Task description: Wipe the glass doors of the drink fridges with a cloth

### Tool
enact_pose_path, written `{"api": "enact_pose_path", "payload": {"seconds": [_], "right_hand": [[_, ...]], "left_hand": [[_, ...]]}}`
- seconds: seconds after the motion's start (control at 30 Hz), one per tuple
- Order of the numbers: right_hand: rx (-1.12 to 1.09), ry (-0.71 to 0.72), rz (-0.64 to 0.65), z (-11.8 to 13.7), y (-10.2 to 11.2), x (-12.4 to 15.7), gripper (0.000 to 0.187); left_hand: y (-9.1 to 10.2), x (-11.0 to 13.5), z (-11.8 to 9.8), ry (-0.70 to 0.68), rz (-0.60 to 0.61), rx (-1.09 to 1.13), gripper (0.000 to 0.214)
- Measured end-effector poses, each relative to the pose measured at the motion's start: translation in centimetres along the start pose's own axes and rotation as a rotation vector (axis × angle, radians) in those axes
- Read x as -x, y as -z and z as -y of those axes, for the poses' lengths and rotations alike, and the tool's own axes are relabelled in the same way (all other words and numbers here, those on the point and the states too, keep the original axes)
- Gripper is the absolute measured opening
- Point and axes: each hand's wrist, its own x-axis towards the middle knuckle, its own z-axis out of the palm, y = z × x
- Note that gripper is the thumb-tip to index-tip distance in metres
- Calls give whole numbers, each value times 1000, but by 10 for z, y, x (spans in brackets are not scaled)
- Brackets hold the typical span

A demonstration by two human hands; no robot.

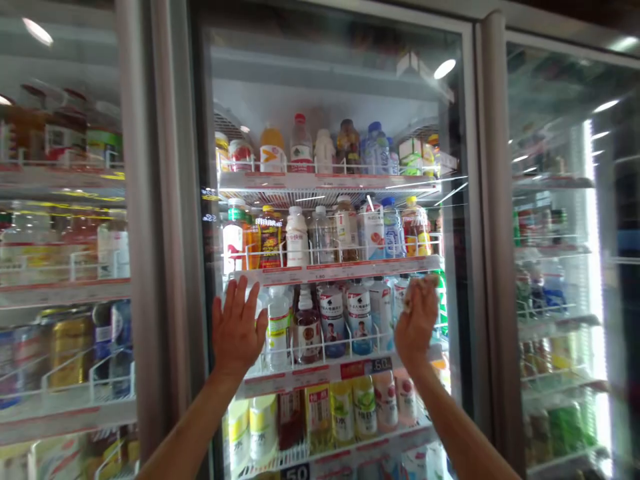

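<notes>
My left hand is raised with its fingers stretched out, flat against or close to the glass door of a drinks fridge, at its left side. Toward the right side of the same door, my right hand is closed around a crumpled, light-coloured cloth. The cloth is at the glass; whether it presses firmly I cannot tell. Behind the pane, bottles stand on the shelf level with both hands.
Wire-fronted shelves of bottled drinks fill the fridge behind the glass. Metal door frames separate it from a stocked fridge on the left and another fridge door on the right. Ceiling lights reflect in the glass.
</notes>
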Motion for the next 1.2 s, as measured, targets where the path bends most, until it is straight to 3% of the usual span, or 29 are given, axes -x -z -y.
{"api": "enact_pose_path", "payload": {"seconds": [0.1, 0.17, 0.23, 0.33, 0.43, 0.53, 0.6, 0.67, 0.77, 0.83, 0.9, 0.97, 1.03, 1.1, 1.2], "right_hand": [[-92, 250, 187, 41, -5, 26, 55], [-122, 375, 263, 46, -5, 35, 56], [-80, 320, 225, 29, -2, 29, 56], [-8, 61, 47, 0, 1, 10, 54], [-16, -5, 21, 16, 0, 12, 55], [-92, 261, 228, 47, 1, 32, 56], [-125, 421, 338, 45, 3, 35, 54], [-78, 343, 304, 22, 6, 24, 54], [-18, -17, 80, -7, 6, 0, 54], [-89, -99, 78, -1, 1, -5, 53], [-216, -61, 243, 25, -4, 1, 51], [-379, -68, 377, 54, -6, 10, 50], [-570, -145, 407, 70, -2, 15, 51], [-748, -232, 408, 70, 5, 14, 52], [-853, -302, 438, 53, 15, 10, 51]], "left_hand": [[0, 0, 1, 0, 0, 11, 61], [1, 0, 1, -2, -3, 20, 61], [2, 2, 2, -6, -3, 29, 61], [3, 7, 2, -13, 15, 29, 61], [4, 10, 0, -19, 17, 18, 62], [3, 11, 0, -18, 13, 16, 63], [3, 12, 2, -11, 19, 23, 63], [2, 12, 5, -5, 27, 35, 62], [2, 10, 3, -3, 14, 52, 62], [2, 5, -9, 30, -26, 78, 63], [0, -1, -32, 43, -54, 169, 62], [-5, -8, -64, -18, -32, 317, 59], [-14, -12, -97, -133, 6, 431, 56], [-25, -15, -127, -189, 21, 431, 53], [-40, -21, -162, -144, 14, 322, 47]]}}
